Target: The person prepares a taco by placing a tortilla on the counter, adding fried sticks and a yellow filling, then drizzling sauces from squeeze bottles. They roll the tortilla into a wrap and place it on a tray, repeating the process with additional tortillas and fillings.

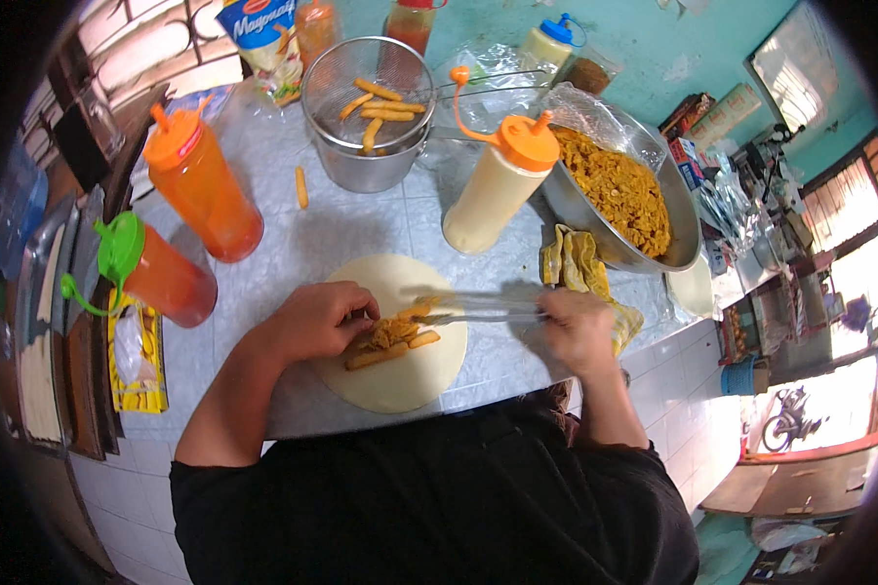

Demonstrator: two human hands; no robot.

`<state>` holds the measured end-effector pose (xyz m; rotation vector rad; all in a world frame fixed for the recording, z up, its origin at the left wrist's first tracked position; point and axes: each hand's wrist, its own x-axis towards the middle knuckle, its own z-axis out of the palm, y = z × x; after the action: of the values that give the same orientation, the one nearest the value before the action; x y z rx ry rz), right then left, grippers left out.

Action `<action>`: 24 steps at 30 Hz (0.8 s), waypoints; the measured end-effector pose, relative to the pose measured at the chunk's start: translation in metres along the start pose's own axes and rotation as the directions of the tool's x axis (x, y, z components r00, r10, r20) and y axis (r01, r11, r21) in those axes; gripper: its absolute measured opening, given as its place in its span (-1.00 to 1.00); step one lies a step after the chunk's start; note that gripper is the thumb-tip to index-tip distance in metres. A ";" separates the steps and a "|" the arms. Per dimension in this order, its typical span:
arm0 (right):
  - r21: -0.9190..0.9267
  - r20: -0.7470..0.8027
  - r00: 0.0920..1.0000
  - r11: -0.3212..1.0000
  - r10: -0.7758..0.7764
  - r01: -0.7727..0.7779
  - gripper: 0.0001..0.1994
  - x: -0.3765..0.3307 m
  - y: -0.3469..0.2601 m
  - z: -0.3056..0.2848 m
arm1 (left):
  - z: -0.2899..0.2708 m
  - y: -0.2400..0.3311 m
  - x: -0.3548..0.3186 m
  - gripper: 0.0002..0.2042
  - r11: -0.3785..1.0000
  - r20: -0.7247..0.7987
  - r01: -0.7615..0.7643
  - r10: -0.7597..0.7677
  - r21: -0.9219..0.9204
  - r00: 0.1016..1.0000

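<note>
A round, pale flatbread point(400, 385) lies on the table in front of me. On its middle are sticks of French fries point(379, 356) with a small heap of orange-brown shredded filling point(392, 333) between them. My left hand point(327, 317) is closed at the left end of the heap, its fingertips curled together; what they pinch, if anything, is hidden. My right hand point(580, 327), smeared by motion, grips metal tongs point(493, 309) by the near end. The tongs' two arms reach leftward over the flatbread, with their tips at the right end of the filling.
Behind the flatbread stand orange point(205, 195), red point(166, 273) and cream point(493, 195) squeeze bottles. A metal pot carries a strainer point(327, 88) of fries; one loose fry point(301, 187) lies nearby. At right are a steel bowl point(688, 219) of filling and a yellow cloth point(580, 263).
</note>
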<state>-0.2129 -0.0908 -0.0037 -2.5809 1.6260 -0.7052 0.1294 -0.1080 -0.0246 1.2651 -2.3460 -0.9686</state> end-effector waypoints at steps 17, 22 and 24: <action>-0.723 0.010 0.866 0.602 0.501 -0.340 -0.76 0.154 0.156 -0.085 | -0.008 0.003 0.004 -0.86 0.986 0.006 0.062 -0.061 -0.158 0.998; -0.687 -0.033 0.850 0.606 0.525 -0.401 -0.73 0.160 0.139 -0.082 | -0.009 -0.002 0.003 -0.85 0.994 -0.049 0.018 -0.024 -0.112 0.998; -0.633 -0.086 0.827 0.610 0.556 -0.476 -0.70 0.144 0.133 -0.093 | -0.010 0.000 0.000 -0.85 0.994 -0.074 0.003 -0.011 -0.109 0.997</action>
<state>-0.3093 -0.2548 0.1004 -2.1417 2.7590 0.0810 0.1347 -0.1121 -0.0172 1.2466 -2.2026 -1.0186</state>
